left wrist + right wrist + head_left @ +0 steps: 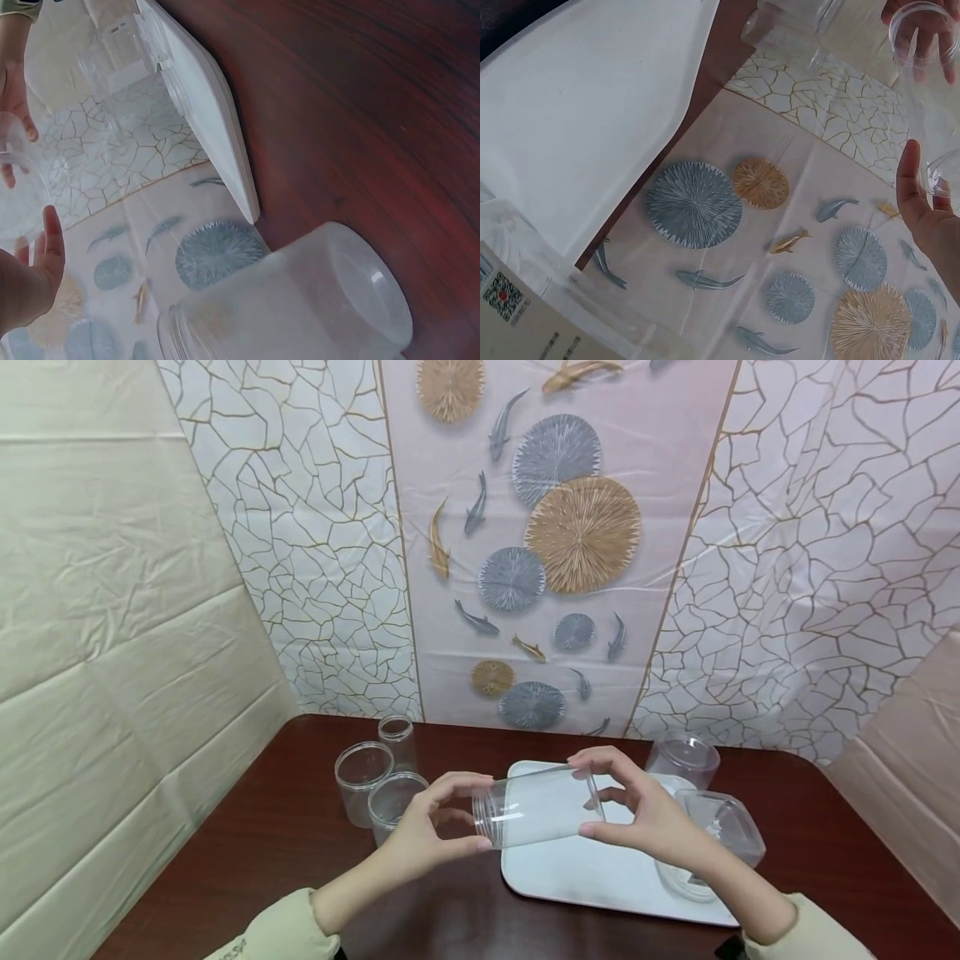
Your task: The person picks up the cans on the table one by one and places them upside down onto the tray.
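Note:
Both hands hold a clear jar on its side above the front of the white tray. My left hand grips its threaded mouth end, thumb below and fingers on top. Around the base end, my right hand has its thumb underneath and fingers above. The jar looks empty and has no lid on its mouth. In the right wrist view, the left hand's fingers show through the clear wall of the jar.
Left of the hands stand three open clear jars: a wide jar, a slim jar and a nearer jar. On the right, a round clear container and an angular clear container are at the tray. Walls enclose the dark table.

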The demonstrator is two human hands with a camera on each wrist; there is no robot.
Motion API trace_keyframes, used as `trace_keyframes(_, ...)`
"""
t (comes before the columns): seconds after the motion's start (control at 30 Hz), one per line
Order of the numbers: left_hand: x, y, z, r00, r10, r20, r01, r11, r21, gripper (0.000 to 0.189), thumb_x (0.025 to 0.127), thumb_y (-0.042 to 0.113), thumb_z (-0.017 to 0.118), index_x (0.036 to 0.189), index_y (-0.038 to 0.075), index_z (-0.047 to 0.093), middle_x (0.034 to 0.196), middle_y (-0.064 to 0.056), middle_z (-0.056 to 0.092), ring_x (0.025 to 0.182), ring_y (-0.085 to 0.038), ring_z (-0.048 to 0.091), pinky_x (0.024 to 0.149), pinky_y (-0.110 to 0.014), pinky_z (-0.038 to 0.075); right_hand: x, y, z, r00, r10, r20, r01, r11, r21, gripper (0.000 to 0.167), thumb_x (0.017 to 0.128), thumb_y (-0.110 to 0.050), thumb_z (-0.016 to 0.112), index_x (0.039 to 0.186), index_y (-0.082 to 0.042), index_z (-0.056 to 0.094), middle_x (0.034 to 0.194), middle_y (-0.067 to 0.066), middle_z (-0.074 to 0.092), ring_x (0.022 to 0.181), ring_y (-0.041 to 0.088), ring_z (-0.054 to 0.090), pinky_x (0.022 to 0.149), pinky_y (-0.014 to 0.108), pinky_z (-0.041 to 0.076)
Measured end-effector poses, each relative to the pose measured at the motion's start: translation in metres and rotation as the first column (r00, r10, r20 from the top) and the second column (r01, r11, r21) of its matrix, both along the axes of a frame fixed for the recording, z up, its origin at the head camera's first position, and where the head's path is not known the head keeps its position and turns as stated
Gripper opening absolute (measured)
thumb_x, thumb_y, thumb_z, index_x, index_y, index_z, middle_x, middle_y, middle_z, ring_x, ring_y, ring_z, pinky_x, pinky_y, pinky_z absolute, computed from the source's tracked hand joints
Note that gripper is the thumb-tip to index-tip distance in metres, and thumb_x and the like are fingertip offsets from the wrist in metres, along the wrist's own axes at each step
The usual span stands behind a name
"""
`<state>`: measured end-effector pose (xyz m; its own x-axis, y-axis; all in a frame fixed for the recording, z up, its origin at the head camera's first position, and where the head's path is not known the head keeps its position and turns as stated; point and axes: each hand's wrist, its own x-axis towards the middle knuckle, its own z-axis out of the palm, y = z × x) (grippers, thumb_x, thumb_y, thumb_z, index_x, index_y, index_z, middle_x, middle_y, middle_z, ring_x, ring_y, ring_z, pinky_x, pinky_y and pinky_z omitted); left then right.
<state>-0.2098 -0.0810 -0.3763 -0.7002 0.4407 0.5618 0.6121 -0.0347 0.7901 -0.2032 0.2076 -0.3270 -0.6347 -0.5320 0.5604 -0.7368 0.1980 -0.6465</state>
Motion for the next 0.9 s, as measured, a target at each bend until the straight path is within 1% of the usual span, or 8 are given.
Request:
trace_keyframes(0.1, -0.001, -0.004, 0.0, 0.999, 0.026, -0.02, -0.026, 1.0, -0.001, 0.043, 0.078, -0.001, 0.072, 0.119, 0.002, 0.057, 0.12, -0.019, 0.057, 0.102, -0.008, 0.058, 0.078, -0.033, 0.056, -0.002, 0.004, 0.002, 1.0, -0.009, -0.003, 0.009, 1.0, -0.016, 0.059, 0.072, 0.009, 0.074, 0.124, 0.0, 0.048, 0.125, -0.001, 0.052, 0.109, 0.005, 0.049, 0.081, 0.021, 0.05)
trace_keyframes(0.27, -0.001, -0.011, -0.003, 0.996, 0.088, -0.032, -0.089, 0.995, -0.047, 0.026, 0.083, 0.002, 0.068, 0.108, 0.002, 0.061, 0.102, -0.016, 0.064, 0.091, -0.005, 0.06, 0.076, -0.03, 0.055, -0.005, 0.013, 0.004, 0.999, -0.018, 0.031, 0.02, 0.998, -0.062, 0.056, 0.074, 0.014, 0.068, 0.125, 0.005, 0.045, 0.125, 0.0, 0.052, 0.109, 0.006, 0.051, 0.08, 0.019, 0.049)
trace_keyframes(0.43, 0.0, -0.017, -0.007, 0.995, 0.095, 0.003, -0.094, 0.991, -0.097, 0.017, 0.085, 0.006, 0.067, 0.102, 0.004, 0.064, 0.097, -0.014, 0.067, 0.087, -0.008, 0.063, 0.076, -0.026, 0.054, -0.008, 0.019, 0.007, 0.998, -0.041, 0.054, 0.044, 0.996, -0.072, 0.053, 0.077, 0.015, 0.065, 0.125, 0.007, 0.043, 0.124, 0.003, 0.052, 0.108, 0.007, 0.052, 0.079, 0.019, 0.049)
trace_keyframes(0.57, 0.0, -0.021, -0.008, 0.995, 0.098, 0.022, -0.094, 0.987, -0.127, 0.015, 0.086, 0.007, 0.066, 0.1, 0.006, 0.064, 0.095, -0.012, 0.067, 0.087, -0.009, 0.064, 0.077, -0.026, 0.053, -0.01, 0.024, 0.008, 0.992, -0.103, 0.072, 0.106, 0.994, -0.041, 0.052, 0.078, 0.011, 0.067, 0.125, 0.004, 0.044, 0.123, 0.002, 0.052, 0.106, 0.006, 0.052, 0.08, 0.017, 0.049)
trace_keyframes(0.67, 0.0, -0.024, -0.008, 0.995, 0.098, 0.017, -0.095, 0.986, -0.139, 0.014, 0.086, 0.003, 0.064, 0.1, 0.005, 0.064, 0.095, -0.012, 0.068, 0.086, -0.005, 0.063, 0.078, -0.027, 0.053, -0.011, 0.027, 0.008, 0.984, -0.16, 0.074, 0.16, 0.987, -0.002, 0.052, 0.079, 0.007, 0.068, 0.126, 0.001, 0.045, 0.123, -0.002, 0.052, 0.106, 0.004, 0.051, 0.079, 0.017, 0.049)
trace_keyframes(0.8, 0.0, -0.029, -0.008, 0.994, 0.113, 0.01, -0.11, 0.983, -0.144, 0.014, 0.086, -0.002, 0.062, 0.098, 0.005, 0.065, 0.094, -0.012, 0.068, 0.084, 0.001, 0.061, 0.077, -0.027, 0.053, -0.013, 0.031, 0.01, 0.968, -0.236, 0.082, 0.234, 0.972, 0.034, 0.052, 0.081, 0.002, 0.069, 0.128, -0.002, 0.045, 0.125, -0.003, 0.05, 0.106, 0.003, 0.05, 0.078, 0.017, 0.049)
trace_keyframes(0.9, 0.0, -0.034, -0.008, 0.992, 0.127, 0.005, -0.125, 0.981, -0.147, 0.012, 0.087, -0.001, 0.061, 0.097, 0.005, 0.065, 0.093, -0.011, 0.068, 0.084, 0.0, 0.062, 0.075, -0.026, 0.053, -0.014, 0.033, 0.011, 0.952, -0.286, 0.105, 0.284, 0.958, 0.036, 0.052, 0.083, -0.002, 0.069, 0.129, -0.002, 0.044, 0.126, -0.004, 0.049, 0.106, 0.002, 0.05, 0.076, 0.017, 0.049)
